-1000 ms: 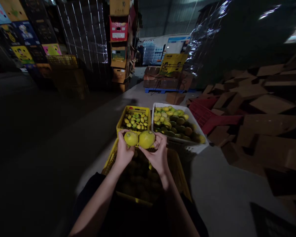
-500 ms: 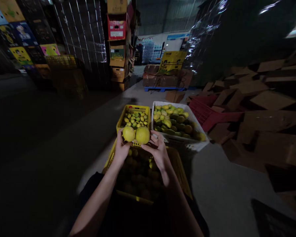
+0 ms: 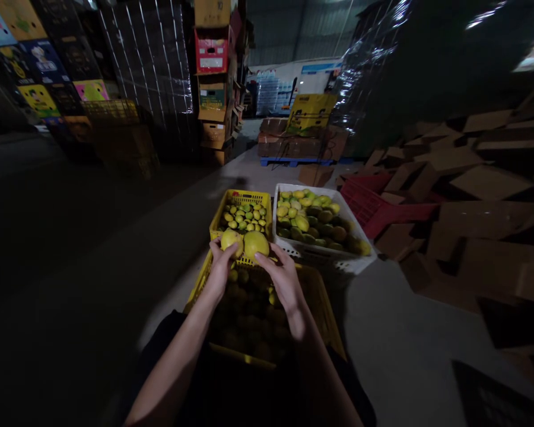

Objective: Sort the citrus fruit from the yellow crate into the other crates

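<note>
My left hand grips a round yellow fruit, its thumb across the front. Beside it, my right hand is closed on a slightly larger yellow fruit. Both fruits are side by side above a large yellow crate, whose fruit lies in shadow. Just beyond, a smaller yellow crate holds small yellow-green fruits. To its right, a white crate contains yellow fruits and darker green ones.
A red crate lies by a heap of cardboard boxes on the right. Stacked cartons rise behind, and a blue pallet bears boxes. Grey floor shows at the lower right.
My left thumb has come up across the front of the left fruit. The right fingers have shifted around their fruit, and both fruits have turned or moved slightly.
</note>
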A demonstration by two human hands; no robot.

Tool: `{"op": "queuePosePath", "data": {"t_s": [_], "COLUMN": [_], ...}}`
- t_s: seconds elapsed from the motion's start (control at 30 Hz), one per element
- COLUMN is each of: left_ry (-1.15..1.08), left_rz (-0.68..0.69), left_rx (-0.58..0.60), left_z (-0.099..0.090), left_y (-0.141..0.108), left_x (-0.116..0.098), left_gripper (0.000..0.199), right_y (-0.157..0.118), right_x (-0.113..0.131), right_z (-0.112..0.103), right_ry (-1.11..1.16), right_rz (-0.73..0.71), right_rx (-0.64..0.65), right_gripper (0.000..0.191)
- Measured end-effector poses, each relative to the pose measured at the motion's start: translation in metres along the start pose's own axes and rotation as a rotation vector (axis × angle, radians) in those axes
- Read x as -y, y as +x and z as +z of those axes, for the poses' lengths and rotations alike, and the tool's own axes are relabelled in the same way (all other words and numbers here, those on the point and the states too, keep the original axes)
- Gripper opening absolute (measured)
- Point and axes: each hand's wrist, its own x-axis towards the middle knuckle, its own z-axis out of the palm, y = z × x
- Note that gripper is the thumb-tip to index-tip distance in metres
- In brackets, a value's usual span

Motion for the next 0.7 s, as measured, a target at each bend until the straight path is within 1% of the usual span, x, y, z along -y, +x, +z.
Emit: {"op": "queuePosePath", "data": {"t_s": [0.07,0.17,0.37,0.5,0.57,0.63,0.7], "left_ry": [-0.060,-0.080,-0.060,0.014,0.063,0.117,0.178], "left_rz": [-0.011,0.002,-0.027,-0.025,-0.010,0.022,0.086], "left_rx": [0.036,0.070,-0.001,0.016,0.048,0.074,0.081], "left_z": [0.001,0.001,0.003,0.004,0.006,0.008,0.010], "left_y": [0.001,0.002,0.001,-0.001,-0.003,-0.005,-0.007], "left_x": [0.000,0.000,-0.002,-0.004,-0.006,-0.009,-0.012], "left_gripper": [0.037,0.034,0.034,0.035,0.036,0.035,0.036], "right_y": [-0.003,-0.007,-0.004,-0.002,-0.003,-0.003,-0.002], "right_x": [0.004,0.008,0.006,0.007,0.008,0.008,0.007], "right_z": [0.002,0.005,0.002,0.001,0.002,0.002,0.002], "right_ry": [0.033,0.106,0.248,0.330,0.339,0.345,0.368], "right_rz": [0.038,0.077,0.130,0.161,0.170,0.183,0.201], "right_rx": [0.014,0.015,-0.021,-0.032,-0.029,-0.024,-0.020], "right_gripper": [0.038,0.037,0.022,0.018,0.019,0.020,0.019]}}
